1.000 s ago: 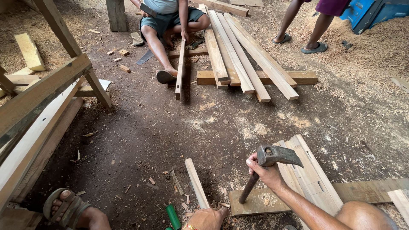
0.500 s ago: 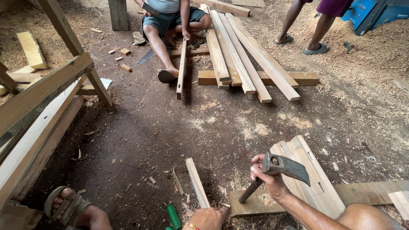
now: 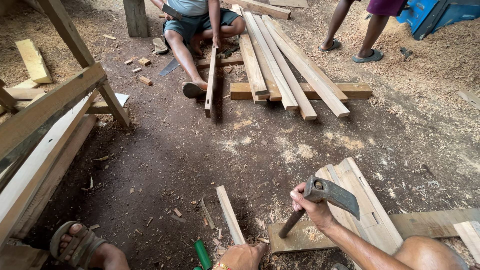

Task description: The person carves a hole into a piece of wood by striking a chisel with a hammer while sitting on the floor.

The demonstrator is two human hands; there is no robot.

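My right hand fingers wrapped tight round adze just below its head, left hand steadying slat, grip unclear, board beneath

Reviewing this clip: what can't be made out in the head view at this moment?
- Left hand: cut off by the bottom edge, so its grip on the thin wood strip is not visible.
- Green-handled tool: its working end lies past the bottom edge.
- Right hand: closed around the hatchet, hiding the handle's upper part.
- Seated co-worker: upper body cut off by the top edge.
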